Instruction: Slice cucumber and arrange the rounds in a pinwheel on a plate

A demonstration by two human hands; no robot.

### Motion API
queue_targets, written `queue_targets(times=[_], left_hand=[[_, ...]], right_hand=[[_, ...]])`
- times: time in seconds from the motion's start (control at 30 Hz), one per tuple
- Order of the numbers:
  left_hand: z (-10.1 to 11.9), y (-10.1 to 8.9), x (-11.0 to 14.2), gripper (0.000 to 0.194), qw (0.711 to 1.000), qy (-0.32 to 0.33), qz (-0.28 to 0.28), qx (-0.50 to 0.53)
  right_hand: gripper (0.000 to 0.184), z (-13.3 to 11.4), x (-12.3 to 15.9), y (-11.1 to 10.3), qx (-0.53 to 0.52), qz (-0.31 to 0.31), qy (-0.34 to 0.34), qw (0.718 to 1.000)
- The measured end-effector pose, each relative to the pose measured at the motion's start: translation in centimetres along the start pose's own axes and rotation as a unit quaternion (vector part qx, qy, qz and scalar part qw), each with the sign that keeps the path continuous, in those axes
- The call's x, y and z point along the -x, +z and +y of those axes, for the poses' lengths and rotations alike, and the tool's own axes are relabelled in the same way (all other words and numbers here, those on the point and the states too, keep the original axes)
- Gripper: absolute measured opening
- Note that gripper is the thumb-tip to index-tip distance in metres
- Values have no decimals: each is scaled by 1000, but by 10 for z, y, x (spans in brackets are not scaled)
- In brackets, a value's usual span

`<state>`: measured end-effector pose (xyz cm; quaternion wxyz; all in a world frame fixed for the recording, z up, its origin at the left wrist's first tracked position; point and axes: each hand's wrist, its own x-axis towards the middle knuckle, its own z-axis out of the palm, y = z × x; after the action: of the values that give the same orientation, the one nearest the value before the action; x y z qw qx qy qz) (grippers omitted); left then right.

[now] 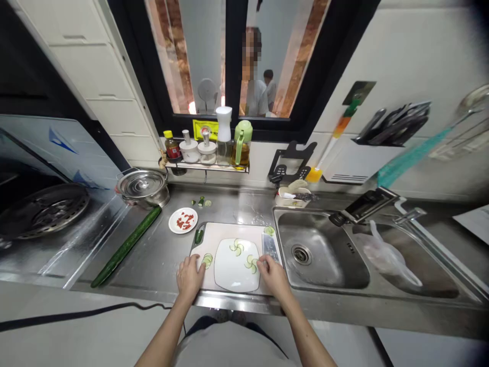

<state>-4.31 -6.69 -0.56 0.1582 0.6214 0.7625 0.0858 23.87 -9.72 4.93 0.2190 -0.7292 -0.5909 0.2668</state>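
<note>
A white square plate lies on a pale cutting board. It carries two pinwheels of cucumber slices, one at the top and one at the right. My right hand reaches over the plate's right edge, thumb and finger pinched at a slice of the right pinwheel. My left hand rests at the board's left edge, fingers apart, beside a small stack of cucumber slices. A cucumber piece sits at the board's upper left. Along the right side lies a broad knife blade, with slices above it.
A whole cucumber and a white dish of red pieces lie to the left. Behind them stands a lidded steel pot. A double sink is at right, and a rack of seasoning bottles hangs below the window.
</note>
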Motion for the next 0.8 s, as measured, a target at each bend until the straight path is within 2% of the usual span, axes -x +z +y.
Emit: queue_targets(times=[0.13, 0.4, 0.8], left_hand=[[0, 3, -4, 30, 1000, -5, -25, -5], [11, 5, -6, 26, 999, 2, -33, -7], [8, 14, -4, 17, 999, 47, 0, 17]], right_hand=[[27, -3, 1, 4, 4, -17, -18, 1000], [25, -7, 4, 5, 5, -19, -28, 999], [22, -13, 7, 7, 20, -32, -20, 999]])
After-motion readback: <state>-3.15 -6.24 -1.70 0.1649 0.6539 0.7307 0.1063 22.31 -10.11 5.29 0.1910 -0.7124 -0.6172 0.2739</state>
